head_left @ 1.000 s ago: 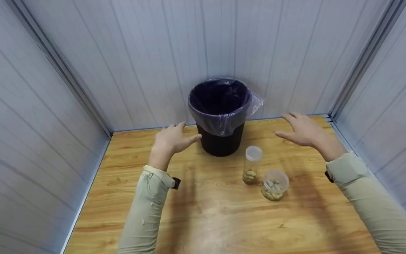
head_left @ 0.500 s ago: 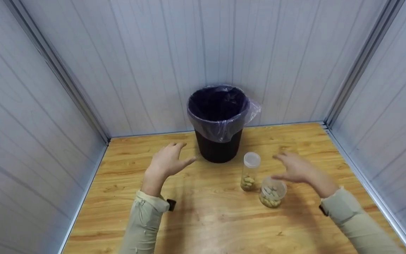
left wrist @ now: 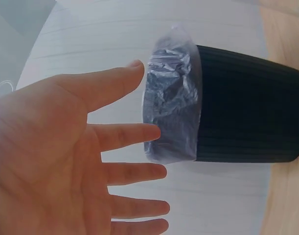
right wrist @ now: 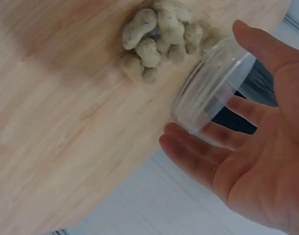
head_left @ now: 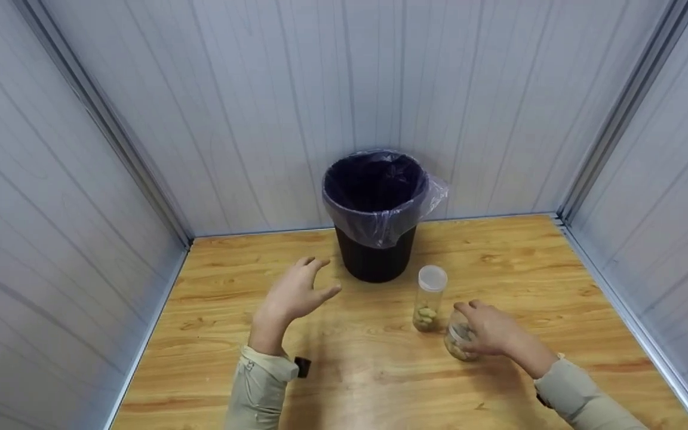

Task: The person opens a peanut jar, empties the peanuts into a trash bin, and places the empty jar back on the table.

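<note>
My right hand (head_left: pixel 490 329) is at a short, wide clear jar (head_left: pixel 456 343) on the wooden table, thumb on the near side and fingers on the far side. Peanuts (right wrist: pixel 171 27) show through its wall in the right wrist view. There the fingers are only slightly bent round the jar's upper end; firm contact cannot be made out. Just left of this jar stands a tall clear jar (head_left: pixel 430 298), with a whitish lid and peanuts at the bottom. My left hand (head_left: pixel 293 292) hovers over the table with nothing in it, its fingers spread in the left wrist view.
A black bin (head_left: pixel 377 260) with a purple plastic liner (head_left: pixel 380 229) stands at the back against the panel wall (head_left: pixel 248 119). Side panels bound the wooden table (head_left: pixel 368 382) at left and right. The left hand is in front of the bin, to its left.
My right hand has come down and towards me from above the table's right side to the short jar. My left hand has lowered a little, still spread. Both jars stand where they were.
</note>
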Tool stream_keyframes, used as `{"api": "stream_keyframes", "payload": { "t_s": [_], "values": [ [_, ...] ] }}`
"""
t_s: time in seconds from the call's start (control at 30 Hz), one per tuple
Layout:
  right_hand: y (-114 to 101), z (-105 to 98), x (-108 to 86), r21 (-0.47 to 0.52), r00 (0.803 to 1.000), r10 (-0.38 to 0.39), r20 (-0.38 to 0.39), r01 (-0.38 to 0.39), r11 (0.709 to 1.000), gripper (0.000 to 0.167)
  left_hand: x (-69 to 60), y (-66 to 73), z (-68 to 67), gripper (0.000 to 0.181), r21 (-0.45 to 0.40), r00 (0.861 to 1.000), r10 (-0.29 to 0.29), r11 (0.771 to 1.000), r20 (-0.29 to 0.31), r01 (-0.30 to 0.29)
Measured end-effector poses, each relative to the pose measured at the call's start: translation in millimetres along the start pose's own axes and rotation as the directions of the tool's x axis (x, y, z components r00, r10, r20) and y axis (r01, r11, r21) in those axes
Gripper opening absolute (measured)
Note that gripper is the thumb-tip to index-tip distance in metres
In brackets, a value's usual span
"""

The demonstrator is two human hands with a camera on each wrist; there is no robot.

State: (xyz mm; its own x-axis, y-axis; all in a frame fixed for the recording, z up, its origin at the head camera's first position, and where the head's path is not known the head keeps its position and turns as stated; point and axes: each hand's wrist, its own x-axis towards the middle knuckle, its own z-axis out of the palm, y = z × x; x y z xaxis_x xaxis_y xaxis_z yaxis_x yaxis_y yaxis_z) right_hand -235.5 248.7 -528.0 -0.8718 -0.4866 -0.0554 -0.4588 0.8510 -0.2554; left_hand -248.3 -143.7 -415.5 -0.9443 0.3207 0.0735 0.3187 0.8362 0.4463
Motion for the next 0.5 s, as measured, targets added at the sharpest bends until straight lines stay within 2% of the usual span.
{"api": "stream_keyframes", "payload": {
  "t_s": [0.13, 0.23, 0.37, 0.5],
  "values": [
    [3.1, 5.0, 2.6, -0.004, 0.999, -0.024, -0.045, 0.024, 1.0, 0.07, -3.5, -2.3, 7.0, 0.062, -0.028, 1.0, 0.015, 1.0, 0.002, -0.015],
    [1.7, 6.7, 4.0, -0.001, 0.998, -0.039, -0.057, 0.039, 0.999, 0.07, -5.5, -6.3, 13.4, 0.058, -0.042, 0.999, 0.043, 0.998, -0.026, -0.044],
    [-4.9, 7.2, 3.6, -0.017, 0.996, -0.073, -0.05, 0.072, 0.997, 0.073, -7.0, -9.6, 22.9, 0.052, -0.06, 0.994, 0.087, 0.994, -0.069, -0.091],
    [-16.6, 0.7, -1.7, 0.012, 0.994, -0.108, -0.03, 0.108, 0.994, 0.075, -9.8, -10.8, 35.5, 0.05, -0.14, 0.99, 0.119, 0.982, -0.08, -0.13]
  ]
}}
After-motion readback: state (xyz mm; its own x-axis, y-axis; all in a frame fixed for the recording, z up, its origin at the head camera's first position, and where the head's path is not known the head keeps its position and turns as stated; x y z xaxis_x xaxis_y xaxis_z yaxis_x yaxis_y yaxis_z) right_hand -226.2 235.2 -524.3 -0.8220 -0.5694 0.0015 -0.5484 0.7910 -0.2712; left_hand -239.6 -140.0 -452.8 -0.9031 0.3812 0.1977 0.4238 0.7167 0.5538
